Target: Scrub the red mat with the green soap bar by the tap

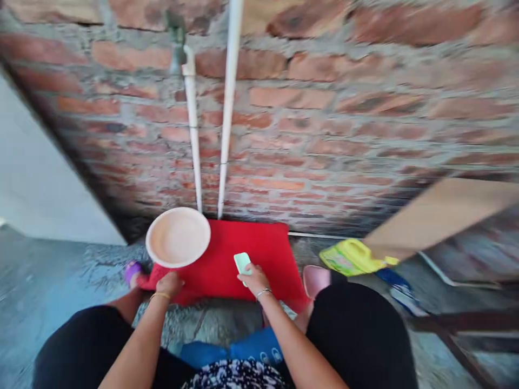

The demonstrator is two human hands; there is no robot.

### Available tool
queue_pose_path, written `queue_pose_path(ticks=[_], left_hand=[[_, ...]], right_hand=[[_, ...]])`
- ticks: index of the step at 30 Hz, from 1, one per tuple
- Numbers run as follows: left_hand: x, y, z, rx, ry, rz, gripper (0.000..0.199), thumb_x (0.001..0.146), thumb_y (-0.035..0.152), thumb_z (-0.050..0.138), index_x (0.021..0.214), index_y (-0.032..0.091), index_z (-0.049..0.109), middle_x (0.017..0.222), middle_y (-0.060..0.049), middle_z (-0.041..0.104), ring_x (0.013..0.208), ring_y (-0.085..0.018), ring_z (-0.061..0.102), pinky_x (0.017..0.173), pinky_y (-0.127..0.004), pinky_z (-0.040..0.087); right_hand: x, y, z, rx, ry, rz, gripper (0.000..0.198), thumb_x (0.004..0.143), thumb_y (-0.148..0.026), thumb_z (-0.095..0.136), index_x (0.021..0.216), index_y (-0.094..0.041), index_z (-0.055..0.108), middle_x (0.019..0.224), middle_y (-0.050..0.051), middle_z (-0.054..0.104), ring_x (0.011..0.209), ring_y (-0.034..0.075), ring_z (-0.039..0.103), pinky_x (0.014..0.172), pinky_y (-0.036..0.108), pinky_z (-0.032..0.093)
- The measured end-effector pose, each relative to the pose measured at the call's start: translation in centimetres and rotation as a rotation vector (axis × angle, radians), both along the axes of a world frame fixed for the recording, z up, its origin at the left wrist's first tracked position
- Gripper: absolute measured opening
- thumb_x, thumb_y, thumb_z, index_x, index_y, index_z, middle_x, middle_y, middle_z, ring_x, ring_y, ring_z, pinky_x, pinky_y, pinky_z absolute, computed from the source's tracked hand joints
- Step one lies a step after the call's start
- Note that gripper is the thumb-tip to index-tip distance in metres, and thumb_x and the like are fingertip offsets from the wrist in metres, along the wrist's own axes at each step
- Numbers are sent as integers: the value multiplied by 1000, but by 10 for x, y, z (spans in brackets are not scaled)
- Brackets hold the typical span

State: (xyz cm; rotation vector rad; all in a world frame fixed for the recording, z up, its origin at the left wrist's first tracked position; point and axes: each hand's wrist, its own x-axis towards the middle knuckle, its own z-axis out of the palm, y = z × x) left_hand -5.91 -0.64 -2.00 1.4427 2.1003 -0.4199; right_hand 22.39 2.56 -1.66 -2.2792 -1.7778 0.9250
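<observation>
A red cloth (251,237) lies spread over a low surface in front of my knees. My left hand (170,284) is closed on its near left edge, where the fabric bunches up. In my right hand (256,279) is a pale green oblong block (242,261), held over the middle of the cloth; whether it is soap or a brush I cannot tell. A round, pale pink basin (178,237) sits at the cloth's far left corner, just beyond my left hand.
Behind the cloth rises a brick wall (292,97) with white pipes (227,108) and a tap (176,43). To the right are a yellow jug (354,256), a pink scoop-like thing (316,281) and a leaning board (441,210). A pale panel (48,173) stands at left.
</observation>
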Motion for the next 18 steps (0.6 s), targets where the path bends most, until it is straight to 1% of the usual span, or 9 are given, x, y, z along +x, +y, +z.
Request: queue_pose_path(ticks=[1,3,6,9,12,14,16,18], left_hand=[[-14,-8,-1,-22,-17,23,35,85,37,53,113,17,56,116,-8,59,103,-19,57,87,-38,49],[-26,-14,-4,-40,-57,49,34,84,36,54,111,16,57,117,-11,61,109,-21,57,89,-35,47],[-28,-9,-7,-36,-89,89,35,81,35,53,111,17,58,119,-13,62,111,-23,57,89,-34,46],[-29,-3,-7,-33,-123,108,36,81,33,51,111,15,59,118,-15,63,110,-25,58,88,-35,47],[-33,-1,-4,-33,-148,117,36,81,29,48,111,12,59,118,-17,63,111,-26,58,89,-36,46],[-35,-1,-1,-31,-155,122,36,83,27,46,112,11,59,118,-18,62,112,-26,57,90,-37,46],[-36,0,2,-28,-159,125,36,84,26,44,112,11,59,119,-18,62,113,-26,57,91,-37,46],[-37,1,4,-25,-164,128,36,83,26,44,113,11,58,119,-18,62,113,-25,57,91,-37,46]], right_hand=[[-10,2,-3,-3,1,46,26,67,-36,66,90,-24,60,91,-1,57,69,10,56,58,19,36],[-30,0,-7,-5,-6,132,25,67,-38,67,88,-25,61,89,-2,56,70,11,55,58,19,34],[-62,-11,-8,-22,-4,231,25,65,-37,69,86,-26,62,87,-2,54,71,11,53,58,19,32],[-93,-22,-11,-35,-17,367,26,65,-35,70,87,-26,61,87,-3,53,72,11,53,58,20,30],[-125,-27,-16,-5,-64,550,28,64,-36,72,89,-26,61,89,-2,52,75,12,52,62,22,30],[-144,-27,-17,32,-95,647,29,66,-37,71,91,-27,61,91,-1,52,79,13,52,65,23,31],[-157,-24,-17,57,-129,692,28,68,-37,69,93,-27,60,93,0,52,82,15,53,67,24,32],[-160,-19,-16,58,-171,674,29,69,-37,68,95,-27,60,94,1,52,84,16,54,68,25,33]])
